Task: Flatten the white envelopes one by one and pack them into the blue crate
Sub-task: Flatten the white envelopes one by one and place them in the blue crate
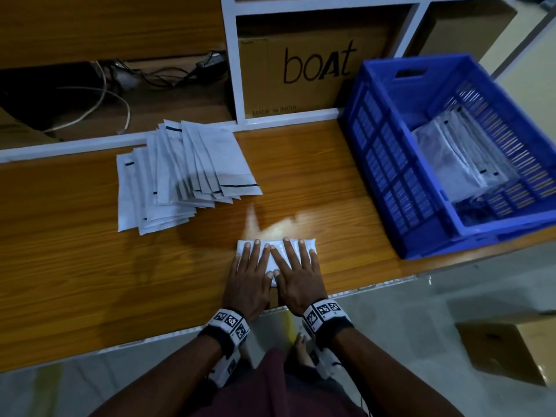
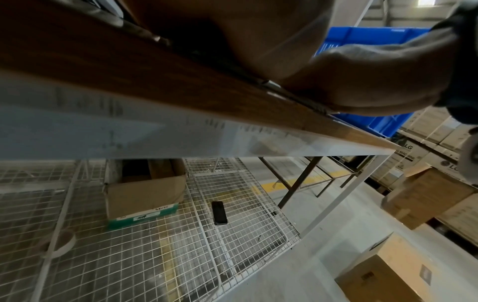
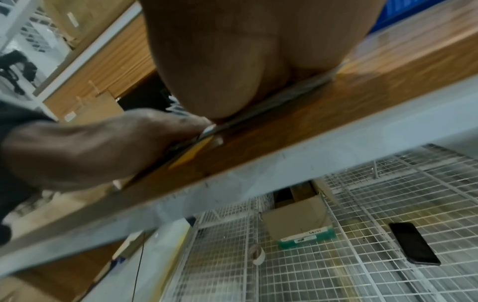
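One white envelope (image 1: 309,242) lies on the wooden table (image 1: 90,266) near its front edge. My left hand (image 1: 251,266) and right hand (image 1: 296,266) press flat on it side by side, fingers straight and spread. In the wrist views, my left palm (image 2: 258,40) and right palm (image 3: 245,61) bear down on the envelope's thin edge (image 3: 305,83). A fanned pile of white envelopes (image 1: 186,173) sits at the back left. The blue crate (image 1: 391,164) stands to the right and holds a few envelopes (image 1: 457,155).
A cardboard "boAt" box (image 1: 316,70) fills the shelf behind the table, with cables (image 1: 120,79) in the opening to its left. Another cardboard box (image 1: 505,353) stands on the floor at the right. A phone (image 2: 219,212) lies on the wire shelf under the table.
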Demonstrator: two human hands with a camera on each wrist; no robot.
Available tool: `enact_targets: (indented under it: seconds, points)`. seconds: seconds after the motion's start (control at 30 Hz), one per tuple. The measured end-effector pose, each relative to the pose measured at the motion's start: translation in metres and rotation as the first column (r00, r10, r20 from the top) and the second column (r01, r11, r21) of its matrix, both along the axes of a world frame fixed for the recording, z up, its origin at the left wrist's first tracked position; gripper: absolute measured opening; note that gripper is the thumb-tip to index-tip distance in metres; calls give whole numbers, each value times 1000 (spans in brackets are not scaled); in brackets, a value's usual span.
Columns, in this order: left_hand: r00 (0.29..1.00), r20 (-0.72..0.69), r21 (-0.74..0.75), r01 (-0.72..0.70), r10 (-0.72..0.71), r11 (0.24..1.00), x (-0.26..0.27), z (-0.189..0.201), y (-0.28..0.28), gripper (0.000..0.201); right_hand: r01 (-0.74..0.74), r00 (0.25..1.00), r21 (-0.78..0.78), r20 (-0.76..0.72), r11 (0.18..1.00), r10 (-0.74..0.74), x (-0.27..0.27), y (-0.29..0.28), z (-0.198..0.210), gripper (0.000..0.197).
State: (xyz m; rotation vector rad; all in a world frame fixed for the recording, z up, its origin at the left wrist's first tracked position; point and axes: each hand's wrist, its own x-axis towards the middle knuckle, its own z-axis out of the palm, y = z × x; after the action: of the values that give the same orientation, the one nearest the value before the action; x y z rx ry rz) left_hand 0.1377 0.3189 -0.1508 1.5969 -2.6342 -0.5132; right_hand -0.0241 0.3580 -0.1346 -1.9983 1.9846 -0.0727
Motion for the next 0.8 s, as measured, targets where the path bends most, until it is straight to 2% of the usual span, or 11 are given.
enact_targets:
  seconds: [0.13, 0.2, 0.27, 0.33, 0.4, 0.5, 0.63, 0.73, 0.8]
  points:
    - [1000, 7, 21, 4, -4, 1000, -1, 1, -1, 63, -17, 999, 100, 33, 995, 14, -5, -5, 5, 58]
    - [1000, -13, 43, 1, -1, 999, 1, 3, -1, 65, -47, 996, 196, 79, 980, 32, -11, -10, 18, 59]
    - [1000, -6, 67, 14, -14, 998, 3, 8, -4, 71, -69, 993, 209, 105, 976, 48, -18, -17, 32, 61]
    - [1000, -16, 96, 5, -4, 995, 3, 18, -10, 72, -48, 997, 161, 64, 986, 38, -24, -21, 44, 66]
    - [1000, -24, 65, -10, 12, 998, 3, 28, -17, 61, -58, 998, 178, -17, 982, 63, -27, -26, 52, 68]
    - [1000, 10, 32, -12, 12, 999, 3, 34, -24, 70, -73, 994, 190, -64, 979, 86, -27, -35, 58, 69]
    - [999, 49, 53, -14, 11, 998, 0, 40, -29, 68, -82, 983, 165, -148, 983, 107, -25, -49, 72, 71]
    - [999, 33, -12, -9, 9, 1000, -4, 51, -33, 67, -109, 967, 114, -218, 987, 132, -25, -54, 90, 51]
    - [1000, 10, -98, -23, 24, 995, -4, 61, -35, 58, -126, 965, 27, -228, 992, 129, -28, -55, 99, 40]
